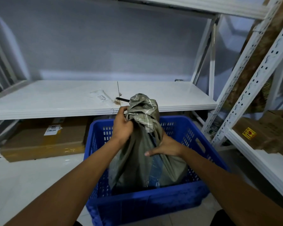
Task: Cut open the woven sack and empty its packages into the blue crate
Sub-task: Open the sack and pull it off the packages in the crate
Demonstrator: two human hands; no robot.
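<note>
From my end this reads as a stockroom or parcel store. White slotted-angle steel shelving (245, 88) lines the walls. A flat brown cardboard carton (39, 144) with a printed shipping label (53, 130) lies beneath. Brown cardboard parcels (268, 136) sit at right, and a blue perforated plastic crate (153, 204) stands on the floor.

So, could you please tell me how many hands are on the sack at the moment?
2. The left hand grips the woven sack at its bunched top; the right hand holds it lower down, inside the blue crate.
</note>
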